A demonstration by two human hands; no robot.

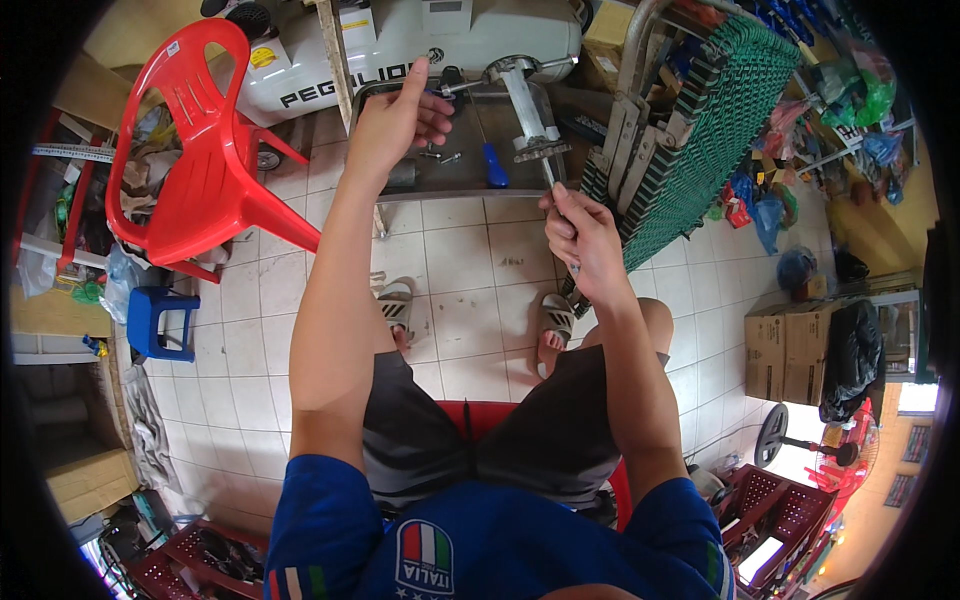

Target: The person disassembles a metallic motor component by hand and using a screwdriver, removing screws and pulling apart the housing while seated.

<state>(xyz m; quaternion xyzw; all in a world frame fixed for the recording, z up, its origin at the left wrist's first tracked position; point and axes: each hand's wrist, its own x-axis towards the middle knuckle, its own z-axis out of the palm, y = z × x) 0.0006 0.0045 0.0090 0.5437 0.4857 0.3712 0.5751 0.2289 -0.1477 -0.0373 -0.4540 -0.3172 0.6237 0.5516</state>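
Note:
My left hand [398, 125] hovers over the left part of a low dark bench [445, 185], thumb stretched out and fingers loosely curled, holding nothing. At the bench's right side my right hand [585, 240] is closed around a slim metal rod, whose kind I cannot make out. The rod's far end meets a grey metal hub [527, 105] with a flange at its far end and a toothed disc [541, 151] at its near end. Between my hands lies a blue-handled screwdriver [495, 166]. Several small bolts [440, 157] and a short grey cylinder [401, 174] rest closer to my left hand.
A red plastic chair [205, 170] stands left of the bench, with a small blue stool [161, 323] nearer. Behind the bench lies a white tank [330, 50]. A folded green woven lounger [690, 140] leans close to my right hand. Cardboard boxes [785, 350] stand farther right.

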